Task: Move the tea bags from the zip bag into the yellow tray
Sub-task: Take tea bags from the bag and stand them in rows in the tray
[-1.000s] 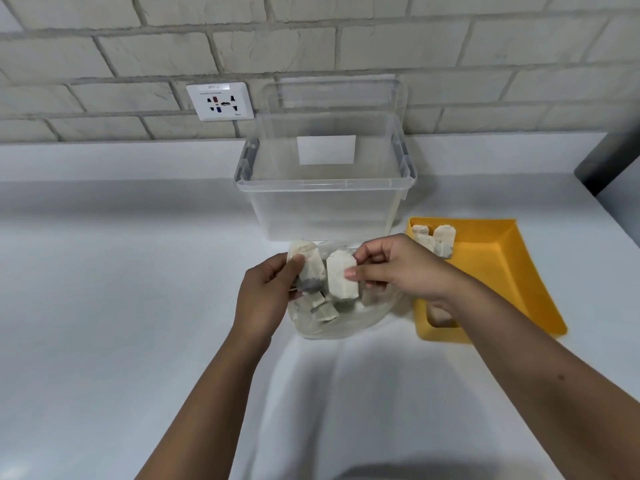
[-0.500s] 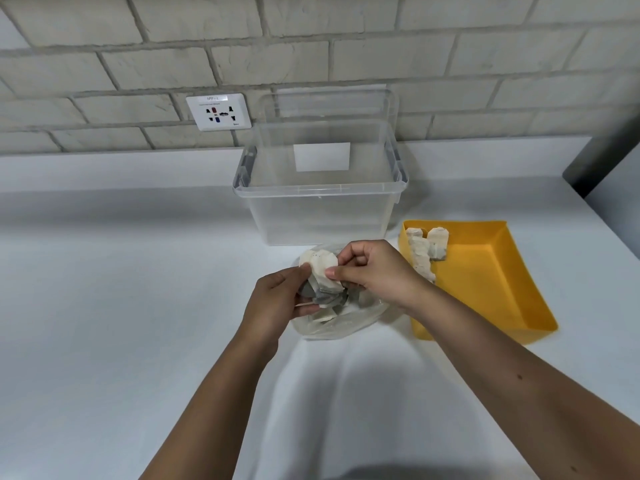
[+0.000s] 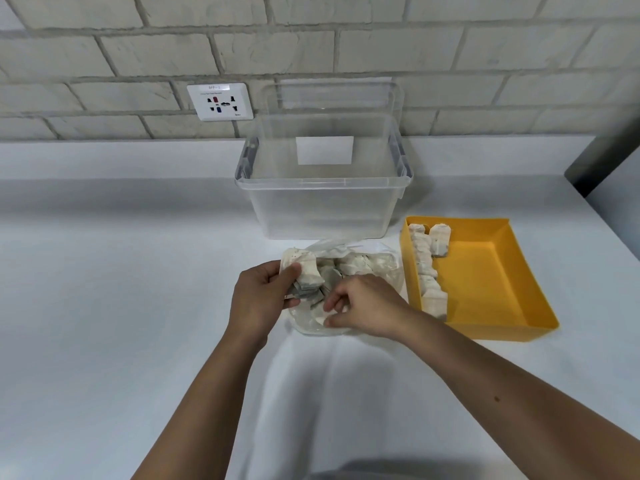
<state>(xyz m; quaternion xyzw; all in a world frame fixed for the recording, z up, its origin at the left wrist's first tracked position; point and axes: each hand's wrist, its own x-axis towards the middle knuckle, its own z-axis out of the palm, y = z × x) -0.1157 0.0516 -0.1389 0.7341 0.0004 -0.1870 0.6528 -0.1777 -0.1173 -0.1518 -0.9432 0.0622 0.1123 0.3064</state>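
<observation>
Counter (image 3: pixel 104 306) | L hand (image 3: pixel 259 299) grips tea bags (image 3: pixel 308 271) | R hand (image 3: pixel 367 306) on zip bag (image 3: pixel 308 325)

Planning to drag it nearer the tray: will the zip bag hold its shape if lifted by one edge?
Probably not: the zip bag is thin, crumpled film, so it is likely floppy. It is unsealed, so the tea bags inside could spill out.

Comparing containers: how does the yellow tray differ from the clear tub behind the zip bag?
The yellow tray is opaque; the clear tub is see-through. The tray is shallow, the tub deeper. The tray holds tea bags along its left wall; the tub looks empty. Both stand open-topped on the counter.
</observation>
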